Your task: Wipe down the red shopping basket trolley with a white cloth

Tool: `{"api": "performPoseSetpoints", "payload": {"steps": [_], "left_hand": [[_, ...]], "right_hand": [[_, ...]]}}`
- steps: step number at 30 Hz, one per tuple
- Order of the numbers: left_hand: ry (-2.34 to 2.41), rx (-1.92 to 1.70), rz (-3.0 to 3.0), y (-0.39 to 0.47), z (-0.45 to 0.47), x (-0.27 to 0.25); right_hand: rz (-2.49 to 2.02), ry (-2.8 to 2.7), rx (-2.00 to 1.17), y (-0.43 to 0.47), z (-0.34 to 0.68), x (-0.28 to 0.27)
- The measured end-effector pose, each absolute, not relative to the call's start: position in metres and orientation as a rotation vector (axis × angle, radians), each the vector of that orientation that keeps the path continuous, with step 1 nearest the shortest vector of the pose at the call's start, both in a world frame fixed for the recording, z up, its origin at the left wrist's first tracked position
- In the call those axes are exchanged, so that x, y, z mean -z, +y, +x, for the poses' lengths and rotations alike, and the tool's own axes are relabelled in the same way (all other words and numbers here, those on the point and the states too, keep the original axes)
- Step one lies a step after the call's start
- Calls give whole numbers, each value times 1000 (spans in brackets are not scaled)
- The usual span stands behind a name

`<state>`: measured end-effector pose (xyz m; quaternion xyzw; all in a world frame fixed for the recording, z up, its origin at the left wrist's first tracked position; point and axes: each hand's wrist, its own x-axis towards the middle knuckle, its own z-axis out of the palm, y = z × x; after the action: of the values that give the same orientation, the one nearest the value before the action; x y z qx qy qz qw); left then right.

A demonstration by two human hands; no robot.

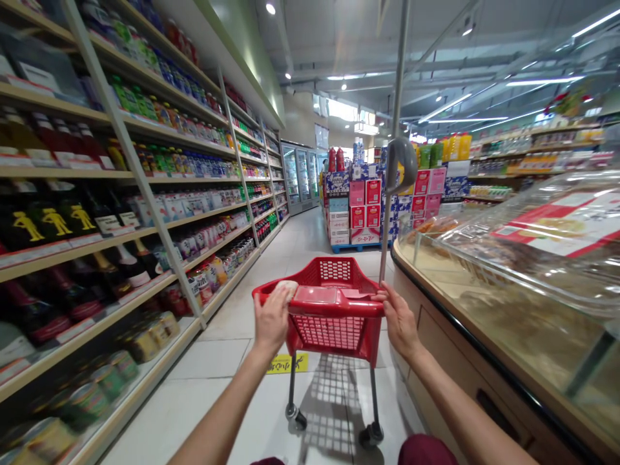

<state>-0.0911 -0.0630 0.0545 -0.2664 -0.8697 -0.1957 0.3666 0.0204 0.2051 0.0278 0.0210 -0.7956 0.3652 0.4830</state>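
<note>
A red plastic shopping cart (330, 332) with a grid basket stands right in front of me on dark legs with casters. My left hand (272, 318) is closed at the left end of its handle (317, 297), with a pale folded cloth (289, 289) under the fingers against the red rim. At the handle's right end, my right hand (398, 316) has its fingers curled on the corner, beside the foot of a thin grey pole (390, 226). The pole rises past the cart and carries a grey rounded fitting (402, 166).
Long shelves of bottles and cans (194, 187) line the left side. On the right stands a display counter (465, 349) with clear-lidded food packs (542, 226). Ahead are stacked drink cartons (364, 210) on a blue pallet (356, 248) and glass-door fridges (300, 174). A yellow floor sticker (290, 363) lies beneath the cart.
</note>
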Motion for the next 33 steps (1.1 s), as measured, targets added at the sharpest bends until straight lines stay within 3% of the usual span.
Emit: {"api": "performPoseSetpoints", "payload": {"steps": [3, 9, 14, 21, 26, 33], "left_hand": [[-2198, 489, -939, -53, -82, -54], [-2277, 628, -628, -34, -75, -60], [-2139, 485, -1199, 14, -48, -63], [-2288, 467, -711, -16, -72, -75], [-2187, 452, -1098, 22, -38, -63], [-2365, 635, -1076, 36, -45, -73]], "right_hand": [[26, -1912, -815, 206, 22, -27], [15, -1910, -802, 205, 25, -32], [7, -1978, -789, 205, 29, -36], [40, -2018, -815, 200, 30, -33], [37, -2040, -812, 200, 30, -33], [179, -2203, -459, 163, 23, -72]]}}
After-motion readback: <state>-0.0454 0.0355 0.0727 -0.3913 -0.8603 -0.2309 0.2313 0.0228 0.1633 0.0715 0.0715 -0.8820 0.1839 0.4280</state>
